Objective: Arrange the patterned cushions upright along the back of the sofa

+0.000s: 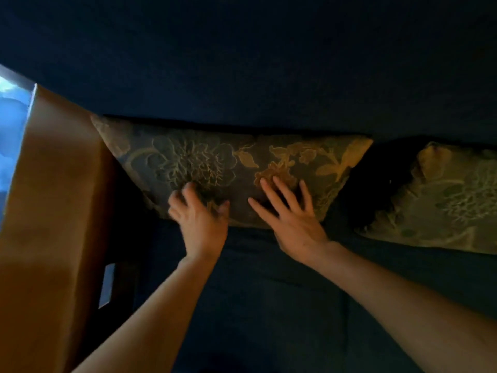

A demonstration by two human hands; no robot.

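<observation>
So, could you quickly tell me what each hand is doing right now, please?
Left hand: open, fingers curled, pressing on the floral cushion, not gripping it.
Right hand: open, fingers spread flat against the same cushion.

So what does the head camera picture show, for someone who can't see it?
Two bare hands, left hand and right hand, press on a flowery cushion leaning against a dark blue sofa. A second cushion sits to its right.

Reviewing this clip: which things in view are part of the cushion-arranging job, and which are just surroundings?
Part of the job:
- floral cushion, under both the left hand and right hand
- second floral cushion, leaning to its right
- dark blue sofa

Surroundings:
- brown panel on the left
- bright window at the left edge
</observation>
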